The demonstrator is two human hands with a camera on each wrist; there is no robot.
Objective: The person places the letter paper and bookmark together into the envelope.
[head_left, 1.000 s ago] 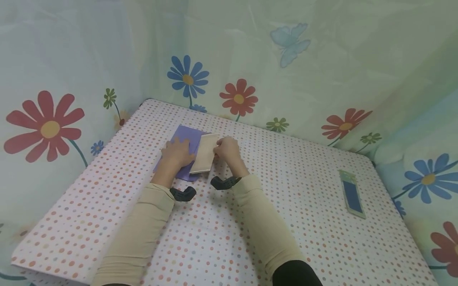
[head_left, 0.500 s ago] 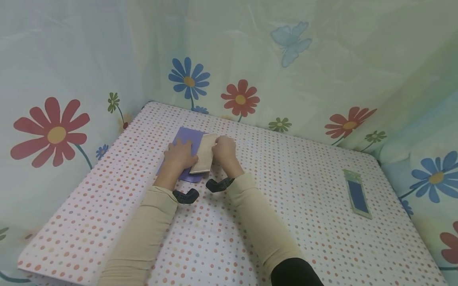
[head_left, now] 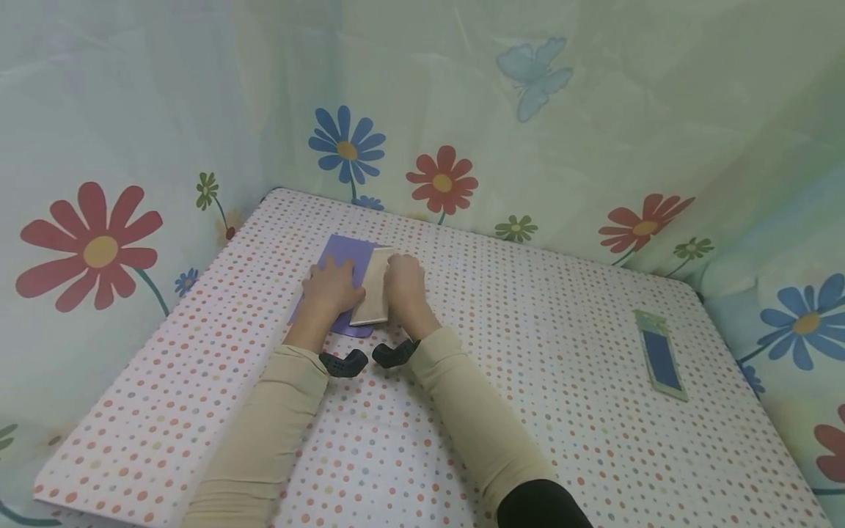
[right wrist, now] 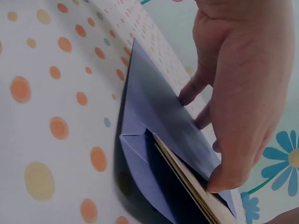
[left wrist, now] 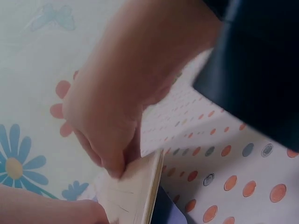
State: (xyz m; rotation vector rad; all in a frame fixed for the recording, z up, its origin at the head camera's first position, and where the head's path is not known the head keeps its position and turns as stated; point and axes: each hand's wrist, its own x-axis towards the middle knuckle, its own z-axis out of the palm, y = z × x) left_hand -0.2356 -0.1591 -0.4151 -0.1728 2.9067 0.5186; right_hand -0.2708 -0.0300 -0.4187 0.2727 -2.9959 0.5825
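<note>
The left hand (head_left: 332, 286) lies flat with straight fingers (right wrist: 196, 86) on the purple envelope (head_left: 339, 253), pinning it to the polka-dot worktop (head_left: 541, 352) near the far left corner, apparently so it will not slide. The right hand (head_left: 403, 282) grasps the beige card (head_left: 372, 293) with curled fingers (left wrist: 110, 161) along its right edge and holds it slanted against the envelope's opened side, its lower edge at the flap where the pocket begins; whether any of the card is inside yet cannot be told. Well apart on the right lies a green-bordered blue packet (head_left: 656, 353).
</note>
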